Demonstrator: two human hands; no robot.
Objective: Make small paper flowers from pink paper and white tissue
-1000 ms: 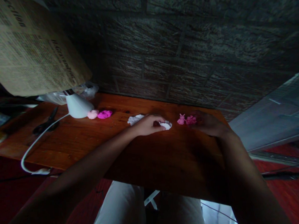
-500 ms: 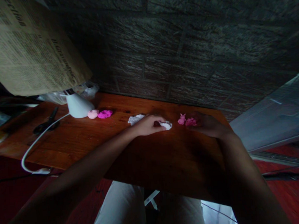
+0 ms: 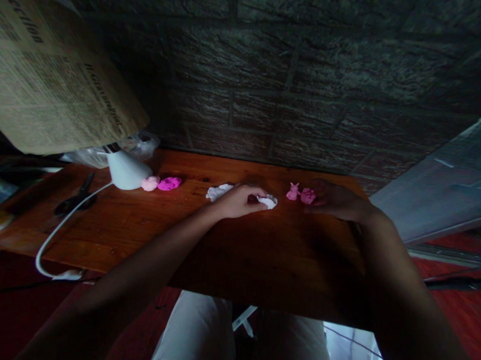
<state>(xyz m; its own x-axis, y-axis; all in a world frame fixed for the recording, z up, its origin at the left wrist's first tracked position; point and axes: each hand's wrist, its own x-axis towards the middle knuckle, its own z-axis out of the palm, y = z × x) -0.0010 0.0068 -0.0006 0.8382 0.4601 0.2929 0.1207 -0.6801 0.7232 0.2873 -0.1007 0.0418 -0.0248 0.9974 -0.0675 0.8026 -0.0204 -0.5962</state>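
My left hand (image 3: 243, 200) rests over the wooden table, its thumb and fingers pinching a small white piece of modelling clay (image 3: 268, 201). A second whitish clay lump (image 3: 218, 192) lies behind that wrist. To the right stands a small pink clay figure (image 3: 293, 192) with two ear-like points. Close beside it sits a crumpled pink clay lump (image 3: 308, 196). My right hand (image 3: 333, 199) is at the right side of this lump, thumb and fingers apart around its edge. The shadow on this hand hides whether a fingertip touches the clay.
A pale pink clay ball (image 3: 150, 183) and a magenta clay lump (image 3: 169, 183) lie by the white lamp base (image 3: 127, 170). Black scissors (image 3: 78, 195) are at the left, near the lamp's white cable (image 3: 52, 238). A dark brick wall (image 3: 259, 82) backs the table (image 3: 244, 255).
My right hand has drawn back slightly to the right and its fingers have loosened, so more of the pink lump shows. The left hand stays still with the white clay.
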